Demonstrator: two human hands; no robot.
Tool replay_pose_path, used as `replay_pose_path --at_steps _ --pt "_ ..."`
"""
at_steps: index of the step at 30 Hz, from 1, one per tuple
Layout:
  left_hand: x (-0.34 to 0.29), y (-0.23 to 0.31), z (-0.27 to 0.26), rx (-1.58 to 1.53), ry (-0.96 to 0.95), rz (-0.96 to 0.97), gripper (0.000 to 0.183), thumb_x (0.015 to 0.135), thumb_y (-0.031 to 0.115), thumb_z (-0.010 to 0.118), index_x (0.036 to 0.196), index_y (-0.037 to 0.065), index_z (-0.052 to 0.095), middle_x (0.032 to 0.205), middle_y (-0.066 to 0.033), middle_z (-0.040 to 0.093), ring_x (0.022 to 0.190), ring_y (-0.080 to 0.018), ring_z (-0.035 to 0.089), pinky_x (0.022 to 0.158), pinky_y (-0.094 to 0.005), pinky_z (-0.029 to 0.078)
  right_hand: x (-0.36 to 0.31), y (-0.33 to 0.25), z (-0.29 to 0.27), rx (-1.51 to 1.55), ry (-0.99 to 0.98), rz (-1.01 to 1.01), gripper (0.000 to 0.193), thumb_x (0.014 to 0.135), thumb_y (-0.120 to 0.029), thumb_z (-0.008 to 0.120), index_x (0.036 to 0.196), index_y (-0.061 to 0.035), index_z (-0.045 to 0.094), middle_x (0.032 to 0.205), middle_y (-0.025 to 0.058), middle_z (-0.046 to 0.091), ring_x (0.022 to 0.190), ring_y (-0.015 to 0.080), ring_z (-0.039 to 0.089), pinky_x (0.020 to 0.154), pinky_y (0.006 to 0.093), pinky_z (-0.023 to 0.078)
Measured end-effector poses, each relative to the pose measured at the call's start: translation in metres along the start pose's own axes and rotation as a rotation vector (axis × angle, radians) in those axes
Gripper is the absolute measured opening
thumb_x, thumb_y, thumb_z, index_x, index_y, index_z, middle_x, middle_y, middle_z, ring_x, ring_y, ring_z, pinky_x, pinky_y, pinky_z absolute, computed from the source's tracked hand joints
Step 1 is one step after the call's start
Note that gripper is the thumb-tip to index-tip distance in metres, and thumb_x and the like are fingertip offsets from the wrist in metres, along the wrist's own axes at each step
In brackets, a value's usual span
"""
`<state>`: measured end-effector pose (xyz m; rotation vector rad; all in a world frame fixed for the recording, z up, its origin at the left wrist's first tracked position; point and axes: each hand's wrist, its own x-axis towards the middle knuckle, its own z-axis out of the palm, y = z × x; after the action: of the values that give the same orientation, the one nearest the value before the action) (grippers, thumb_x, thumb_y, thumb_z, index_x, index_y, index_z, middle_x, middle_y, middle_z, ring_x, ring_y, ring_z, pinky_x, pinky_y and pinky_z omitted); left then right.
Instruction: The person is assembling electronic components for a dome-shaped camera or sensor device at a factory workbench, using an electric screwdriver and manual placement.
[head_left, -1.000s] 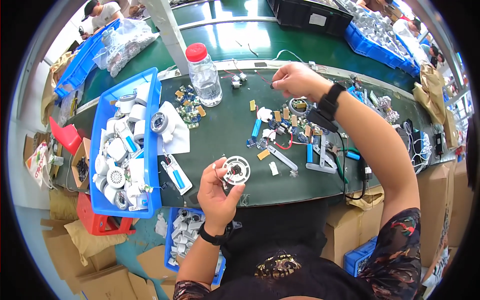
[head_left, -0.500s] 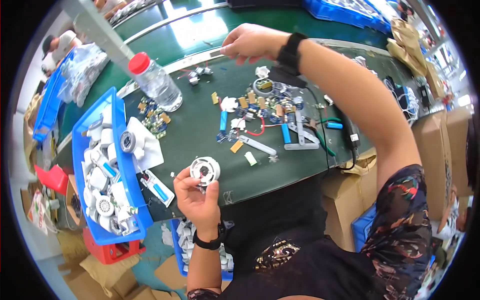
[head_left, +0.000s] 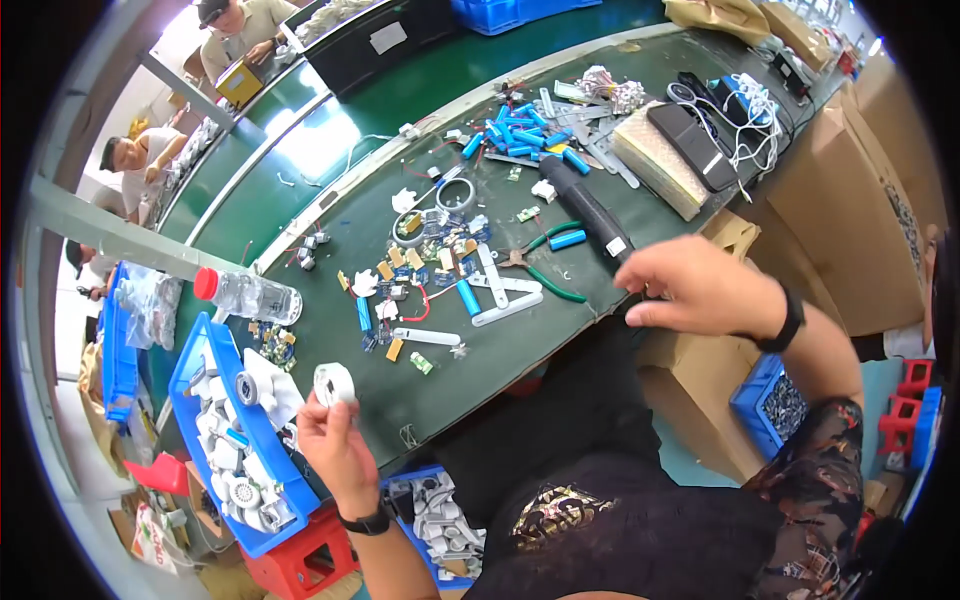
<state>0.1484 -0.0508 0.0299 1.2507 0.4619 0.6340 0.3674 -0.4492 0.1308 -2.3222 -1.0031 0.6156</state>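
My left hand [head_left: 340, 452] pinches a white round plastic housing [head_left: 334, 384] between thumb and fingers, above the table's front edge. Out to the right, my right hand [head_left: 705, 290] is raised with fingers curved and thumb apart, and I see nothing in it. Its fingertips are close to the lower end of a black cylindrical power tool [head_left: 592, 210]; whether they touch cannot be made out. Green-handled pliers [head_left: 548, 262] and a blue battery cell [head_left: 567, 239] lie left of that tool. Grey plastic strips [head_left: 492, 277] and small circuit boards [head_left: 440, 235] are spread mid-table.
A blue bin [head_left: 284, 470] of white plastic parts stands at left, beside a red-capped bottle [head_left: 255, 297] lying at a slant in view. Blue cells [head_left: 515, 130] pile up farther back. A phone-like black device [head_left: 690, 147] and white cables [head_left: 757, 125] sit far right. Other people work across the line.
My right hand has come back from the far table edge to the near right, by the black tool. The view has swung rightward. My left hand still holds the white housing, now turned more edge-on.
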Motion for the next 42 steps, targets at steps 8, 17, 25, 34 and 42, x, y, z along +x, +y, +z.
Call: replay_pose_path --at_steps 8,17,25,34,42 --pt "0.078 0.025 0.082 0.177 -0.129 0.059 0.012 0.094 0.004 0.069 0.093 0.01 0.059 0.093 -0.0005 0.063 0.087 -0.0128 0.062 0.084 -0.0327 0.053 -0.039 0.027 0.092 0.328 0.365 -0.105 0.032 0.082 -0.021 0.08 0.106 -0.0036 0.068 0.093 0.0118 0.07 0.084 0.026 0.07 0.075 0.0363 0.057" --pt "-0.024 -0.032 0.218 0.301 -0.793 0.137 0.04 0.075 0.002 0.084 0.106 0.003 0.059 0.112 -0.0064 0.058 0.095 -0.0143 0.061 0.082 -0.0273 0.052 -0.036 0.02 0.105 1.206 0.331 -0.03 0.067 0.095 -0.016 0.069 0.151 -0.0055 0.034 0.126 0.0111 0.06 0.102 0.0151 0.063 0.082 0.0286 0.054" --pt "-0.062 -0.026 0.232 0.4 -0.548 0.343 0.056 0.075 0.009 0.085 0.125 0.001 0.062 0.124 -0.0158 0.062 0.113 -0.0273 0.063 0.093 -0.0353 0.051 -0.002 0.052 0.055 1.099 0.569 -0.032 0.043 0.097 -0.01 0.063 0.138 -0.0031 0.05 0.1 0.0036 0.067 0.081 0.0085 0.064 0.066 0.023 0.054" --pt "-0.062 -0.018 0.086 0.684 -0.376 0.275 0.03 0.077 0.006 0.08 0.105 0.0 0.07 0.108 -0.0142 0.069 0.101 -0.028 0.067 0.092 -0.0354 0.052 0.081 0.157 0.001 -0.069 0.613 0.151 0.044 0.09 -0.012 0.068 0.132 -0.0044 0.059 0.087 0.0107 0.068 0.073 0.0207 0.065 0.069 0.0343 0.053" --pt "-0.06 0.001 0.028 0.809 -0.217 0.313 0.031 0.078 0.006 0.078 0.107 0.001 0.068 0.112 -0.0146 0.068 0.106 -0.0282 0.065 0.095 -0.0358 0.05 0.062 0.072 0.016 -0.579 0.836 0.193 0.049 0.085 -0.019 0.073 0.131 -0.0074 0.06 0.098 0.0182 0.071 0.09 0.035 0.069 0.082 0.0436 0.053"
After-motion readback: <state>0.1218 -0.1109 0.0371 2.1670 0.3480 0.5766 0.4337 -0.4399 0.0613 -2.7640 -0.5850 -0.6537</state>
